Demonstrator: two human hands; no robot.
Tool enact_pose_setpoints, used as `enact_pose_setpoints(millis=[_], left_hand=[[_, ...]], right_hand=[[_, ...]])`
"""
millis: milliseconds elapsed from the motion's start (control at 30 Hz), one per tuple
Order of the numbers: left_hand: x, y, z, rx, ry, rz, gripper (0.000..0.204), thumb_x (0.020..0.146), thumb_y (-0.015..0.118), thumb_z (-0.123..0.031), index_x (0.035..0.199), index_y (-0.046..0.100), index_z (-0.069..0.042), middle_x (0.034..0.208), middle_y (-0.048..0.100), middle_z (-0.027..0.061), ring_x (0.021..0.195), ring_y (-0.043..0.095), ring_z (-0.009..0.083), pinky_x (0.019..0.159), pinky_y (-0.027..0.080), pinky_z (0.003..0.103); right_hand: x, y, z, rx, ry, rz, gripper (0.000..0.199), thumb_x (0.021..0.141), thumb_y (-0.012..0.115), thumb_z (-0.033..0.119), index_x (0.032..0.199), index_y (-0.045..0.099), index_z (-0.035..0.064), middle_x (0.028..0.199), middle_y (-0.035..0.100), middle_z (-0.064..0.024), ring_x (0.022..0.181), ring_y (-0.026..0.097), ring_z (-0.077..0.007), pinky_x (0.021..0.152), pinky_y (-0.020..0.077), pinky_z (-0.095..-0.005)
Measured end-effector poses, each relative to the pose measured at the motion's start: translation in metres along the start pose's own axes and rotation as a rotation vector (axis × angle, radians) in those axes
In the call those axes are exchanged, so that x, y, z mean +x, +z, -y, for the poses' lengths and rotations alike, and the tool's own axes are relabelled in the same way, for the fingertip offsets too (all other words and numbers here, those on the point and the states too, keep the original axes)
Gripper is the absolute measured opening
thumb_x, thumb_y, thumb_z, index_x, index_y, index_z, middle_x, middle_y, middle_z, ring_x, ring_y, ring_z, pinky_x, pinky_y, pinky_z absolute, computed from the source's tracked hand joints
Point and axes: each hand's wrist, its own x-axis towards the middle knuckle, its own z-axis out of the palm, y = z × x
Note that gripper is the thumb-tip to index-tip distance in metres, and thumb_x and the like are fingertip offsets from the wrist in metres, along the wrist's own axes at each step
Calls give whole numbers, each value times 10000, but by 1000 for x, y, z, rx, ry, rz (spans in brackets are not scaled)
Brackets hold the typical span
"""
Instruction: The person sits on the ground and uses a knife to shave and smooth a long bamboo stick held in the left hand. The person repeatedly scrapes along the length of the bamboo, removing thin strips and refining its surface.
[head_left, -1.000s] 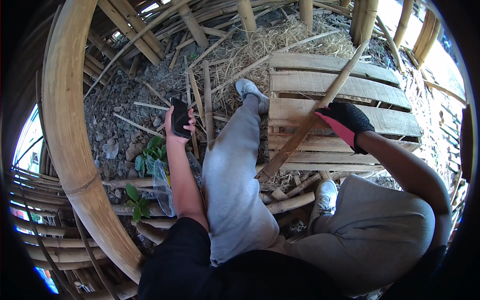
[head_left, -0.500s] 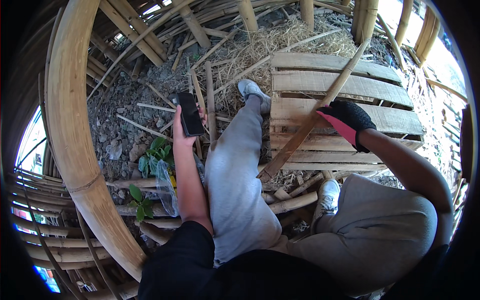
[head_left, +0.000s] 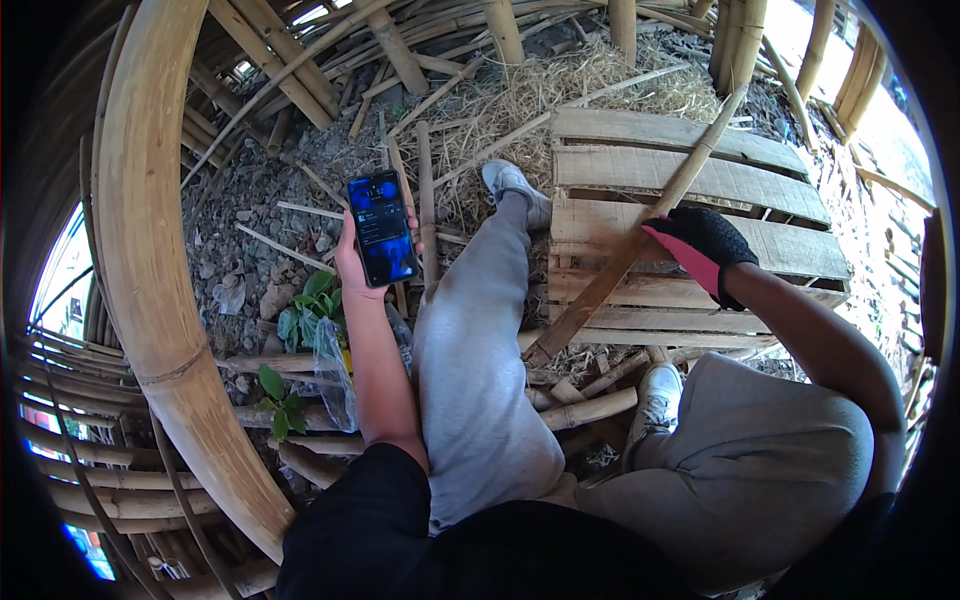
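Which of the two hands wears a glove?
The right hand, on the stick, wears a black-and-pink glove; the left hand, holding the phone, is bare.

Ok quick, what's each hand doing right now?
Left hand: closed around a phone, screen lit.
Right hand, gloved: closed on a bamboo strip lying across the slatted wooden crate.

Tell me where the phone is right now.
In the head view, the phone is left of centre, held in the left hand, to the left of the wooden crate.
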Motion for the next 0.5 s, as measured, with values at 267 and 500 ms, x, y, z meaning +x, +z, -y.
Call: enact_pose_setpoints(millis=[267,500], left_hand=[[-9,-1,-3,41,0,20,719,1029,421,-572,1460,412,4,1238,570,205,1000,583,285,780,552,488],[-43,-20,-31,362,-65,-348,614,1004,566,-519,1343,536,-8,1038,661,127,908,664,220,754,585,389]], right_hand=[[0,2,-5,-17,-61,-40,546,989,463,530,1177,722,87,1162,708,-182,1083,661,-359,967,488,-422],[7,8,-13,-19,-120,-45,550,984,469,534,1160,725,80,1131,710,-199,1053,669,-371,945,497,-427]])
